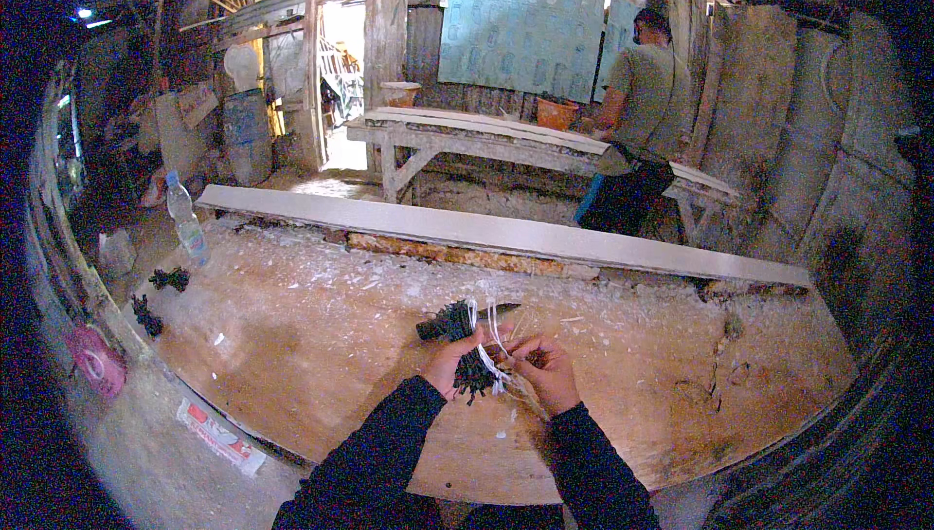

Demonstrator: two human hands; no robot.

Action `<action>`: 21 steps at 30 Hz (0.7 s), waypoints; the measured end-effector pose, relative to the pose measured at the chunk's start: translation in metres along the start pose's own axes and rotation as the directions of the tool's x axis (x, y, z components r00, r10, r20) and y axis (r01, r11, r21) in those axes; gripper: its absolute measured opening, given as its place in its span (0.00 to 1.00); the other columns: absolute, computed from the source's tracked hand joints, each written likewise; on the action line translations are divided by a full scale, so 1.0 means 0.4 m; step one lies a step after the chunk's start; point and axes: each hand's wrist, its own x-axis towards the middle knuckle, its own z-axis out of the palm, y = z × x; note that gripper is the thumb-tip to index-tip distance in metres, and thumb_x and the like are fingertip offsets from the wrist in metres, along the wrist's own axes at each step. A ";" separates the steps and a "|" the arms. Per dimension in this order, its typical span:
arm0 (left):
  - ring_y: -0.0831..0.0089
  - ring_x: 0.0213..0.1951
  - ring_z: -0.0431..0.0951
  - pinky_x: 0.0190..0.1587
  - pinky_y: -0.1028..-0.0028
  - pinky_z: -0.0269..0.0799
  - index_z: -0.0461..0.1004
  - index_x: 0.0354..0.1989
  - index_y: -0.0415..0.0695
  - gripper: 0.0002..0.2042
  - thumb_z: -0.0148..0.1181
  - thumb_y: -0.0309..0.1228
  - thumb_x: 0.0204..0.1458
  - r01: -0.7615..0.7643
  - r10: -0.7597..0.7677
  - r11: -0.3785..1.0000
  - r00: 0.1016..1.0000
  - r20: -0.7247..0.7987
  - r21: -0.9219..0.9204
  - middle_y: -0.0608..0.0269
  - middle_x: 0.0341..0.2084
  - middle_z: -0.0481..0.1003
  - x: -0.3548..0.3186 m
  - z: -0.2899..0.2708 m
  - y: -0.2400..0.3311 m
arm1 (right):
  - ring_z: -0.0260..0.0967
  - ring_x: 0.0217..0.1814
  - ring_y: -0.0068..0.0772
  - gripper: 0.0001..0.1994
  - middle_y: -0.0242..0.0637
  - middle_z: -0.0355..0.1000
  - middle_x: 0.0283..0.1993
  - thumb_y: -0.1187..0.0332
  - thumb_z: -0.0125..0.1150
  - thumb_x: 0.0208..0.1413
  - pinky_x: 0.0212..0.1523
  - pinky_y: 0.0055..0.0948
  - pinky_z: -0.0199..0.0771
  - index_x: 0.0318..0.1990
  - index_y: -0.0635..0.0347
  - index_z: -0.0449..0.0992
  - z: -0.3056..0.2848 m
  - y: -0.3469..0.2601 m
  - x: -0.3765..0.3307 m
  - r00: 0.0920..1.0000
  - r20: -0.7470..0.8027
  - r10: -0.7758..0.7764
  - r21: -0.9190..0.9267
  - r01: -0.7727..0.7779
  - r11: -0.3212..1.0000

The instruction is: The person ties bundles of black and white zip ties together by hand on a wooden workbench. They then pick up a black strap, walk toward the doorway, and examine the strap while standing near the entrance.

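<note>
My left hand (450,363) is closed round a bundle of short dark sticks (474,374) over the middle of the wooden table. White string (476,314) passes around the bundle and loops up above it. Just to the right, my right hand (547,372) pinches the string, its fingertips close to the bundle. A dark pointed blade-like piece (498,310) lies behind the bundle, partly hidden by it. Pale loose strands hang below the right hand's fingers.
Two dark bundles (169,279) and a clear plastic bottle (183,209) are at the table's left. A long white board (486,233) runs along its far edge. Beyond, a person (647,92) stands at another bench (467,127) with orange tubs (557,113). A pink object (97,362) lies lower left.
</note>
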 end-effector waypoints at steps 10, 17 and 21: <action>0.72 0.45 0.71 0.42 0.71 0.72 0.63 0.51 0.42 0.20 0.50 0.38 0.51 -0.061 0.076 0.988 0.992 0.104 -0.144 0.62 0.47 0.69 0.031 -0.024 -0.037 | 0.68 0.33 0.23 0.04 0.35 0.71 0.32 0.81 0.55 0.43 0.37 0.22 0.69 0.28 0.63 0.69 0.004 0.025 -0.005 1.000 0.004 0.023 -0.247 -0.021 0.969; 0.73 0.45 0.71 0.41 0.76 0.70 0.65 0.50 0.41 0.19 0.52 0.33 0.49 -0.036 0.036 0.993 0.999 -0.005 -0.111 0.61 0.44 0.71 0.033 -0.023 -0.038 | 0.69 0.33 0.24 0.04 0.35 0.71 0.31 0.81 0.53 0.43 0.36 0.23 0.69 0.29 0.64 0.70 0.010 0.019 -0.010 0.990 0.075 -0.115 -0.358 0.135 0.924; 0.74 0.47 0.69 0.44 0.76 0.68 0.68 0.47 0.41 0.17 0.51 0.33 0.48 0.076 -0.081 0.996 0.988 -0.132 -0.039 0.61 0.46 0.69 -0.001 0.011 -0.004 | 0.69 0.34 0.25 0.05 0.35 0.71 0.31 0.81 0.53 0.42 0.36 0.24 0.70 0.29 0.64 0.71 0.017 0.008 -0.016 0.996 0.051 -0.068 -0.419 0.083 0.904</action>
